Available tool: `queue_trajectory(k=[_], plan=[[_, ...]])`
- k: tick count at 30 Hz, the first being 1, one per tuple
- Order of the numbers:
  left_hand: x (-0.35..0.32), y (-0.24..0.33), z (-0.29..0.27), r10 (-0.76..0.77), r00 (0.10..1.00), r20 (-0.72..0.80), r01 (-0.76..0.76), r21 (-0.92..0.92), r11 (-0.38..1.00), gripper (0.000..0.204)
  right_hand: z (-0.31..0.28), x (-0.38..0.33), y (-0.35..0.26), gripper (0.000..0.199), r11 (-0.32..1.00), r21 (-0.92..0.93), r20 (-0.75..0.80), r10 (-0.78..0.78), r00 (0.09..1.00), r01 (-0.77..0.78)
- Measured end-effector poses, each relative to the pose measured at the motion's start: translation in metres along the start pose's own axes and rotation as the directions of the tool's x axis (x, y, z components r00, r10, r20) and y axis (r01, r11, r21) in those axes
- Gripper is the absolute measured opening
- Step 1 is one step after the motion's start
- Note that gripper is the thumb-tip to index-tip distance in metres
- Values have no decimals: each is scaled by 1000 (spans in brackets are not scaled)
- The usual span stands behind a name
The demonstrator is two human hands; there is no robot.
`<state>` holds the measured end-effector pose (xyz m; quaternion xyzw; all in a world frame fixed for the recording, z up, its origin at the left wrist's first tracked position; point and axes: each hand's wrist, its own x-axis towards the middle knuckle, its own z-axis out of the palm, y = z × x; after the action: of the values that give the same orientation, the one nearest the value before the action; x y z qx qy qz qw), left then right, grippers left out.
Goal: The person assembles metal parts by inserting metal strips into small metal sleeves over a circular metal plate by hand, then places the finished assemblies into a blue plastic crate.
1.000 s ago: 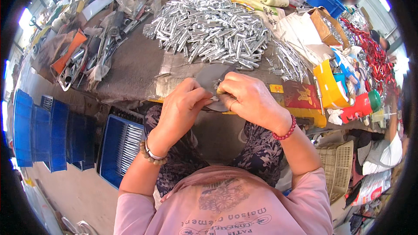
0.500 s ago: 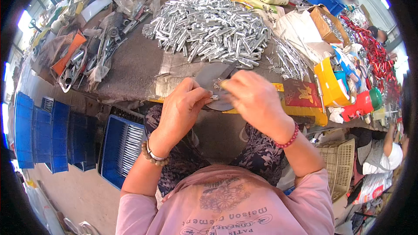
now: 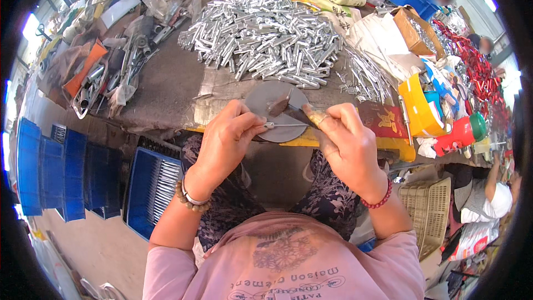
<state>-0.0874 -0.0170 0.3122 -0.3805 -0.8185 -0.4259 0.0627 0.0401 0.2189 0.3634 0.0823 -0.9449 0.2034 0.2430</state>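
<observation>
My left hand point(image 3: 229, 141) pinches a small silver metal sleeve point(image 3: 270, 125) between thumb and fingertips. From the sleeve a thin metal rod point(image 3: 291, 125) runs right, to the fingertips of my right hand point(image 3: 351, 143), which are closed on its far end. Both hands are over the table's near edge, in front of a round grey disc point(image 3: 258, 100). A dark upright metal piece point(image 3: 279, 105) stands on the disc, close to my right fingertips. Beyond it lies a large heap of short silver metal sleeves point(image 3: 266, 36). Thin metal rods point(image 3: 367, 75) are bunched right of the heap.
A blue bin of rods point(image 3: 136, 189) and stacked blue bins point(image 3: 47, 166) stand low at left. Bagged tools point(image 3: 133, 50) lie on the table's left. At right are a yellow box point(image 3: 419, 105), a red-and-green container point(image 3: 461, 133), a beige basket point(image 3: 427, 205) and another person point(image 3: 494, 200).
My right hand, blurred earlier, has moved right and down, and the thin rod now shows between both hands. My left hand stays nearly in place with the sleeve.
</observation>
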Motion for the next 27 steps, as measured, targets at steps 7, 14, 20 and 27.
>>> queue_trajectory(k=[7,14,20,27], plan=[[-2,0,0,13,1000,-15,-13,-42,999,16,-7,-1,-11,50,997,-25,15,-68,998,68],[4,-2,2,5,1000,-7,-5,-51,999,14,12,-16,0,54,999,-34,37,-32,999,33],[0,0,-5,56,998,-19,-55,38,998,14,-2,-3,-5,52,989,149,-48,32,998,-24],[-4,1,-2,78,997,-27,-78,15,997,15,21,13,34,44,995,9,42,-95,995,95]])
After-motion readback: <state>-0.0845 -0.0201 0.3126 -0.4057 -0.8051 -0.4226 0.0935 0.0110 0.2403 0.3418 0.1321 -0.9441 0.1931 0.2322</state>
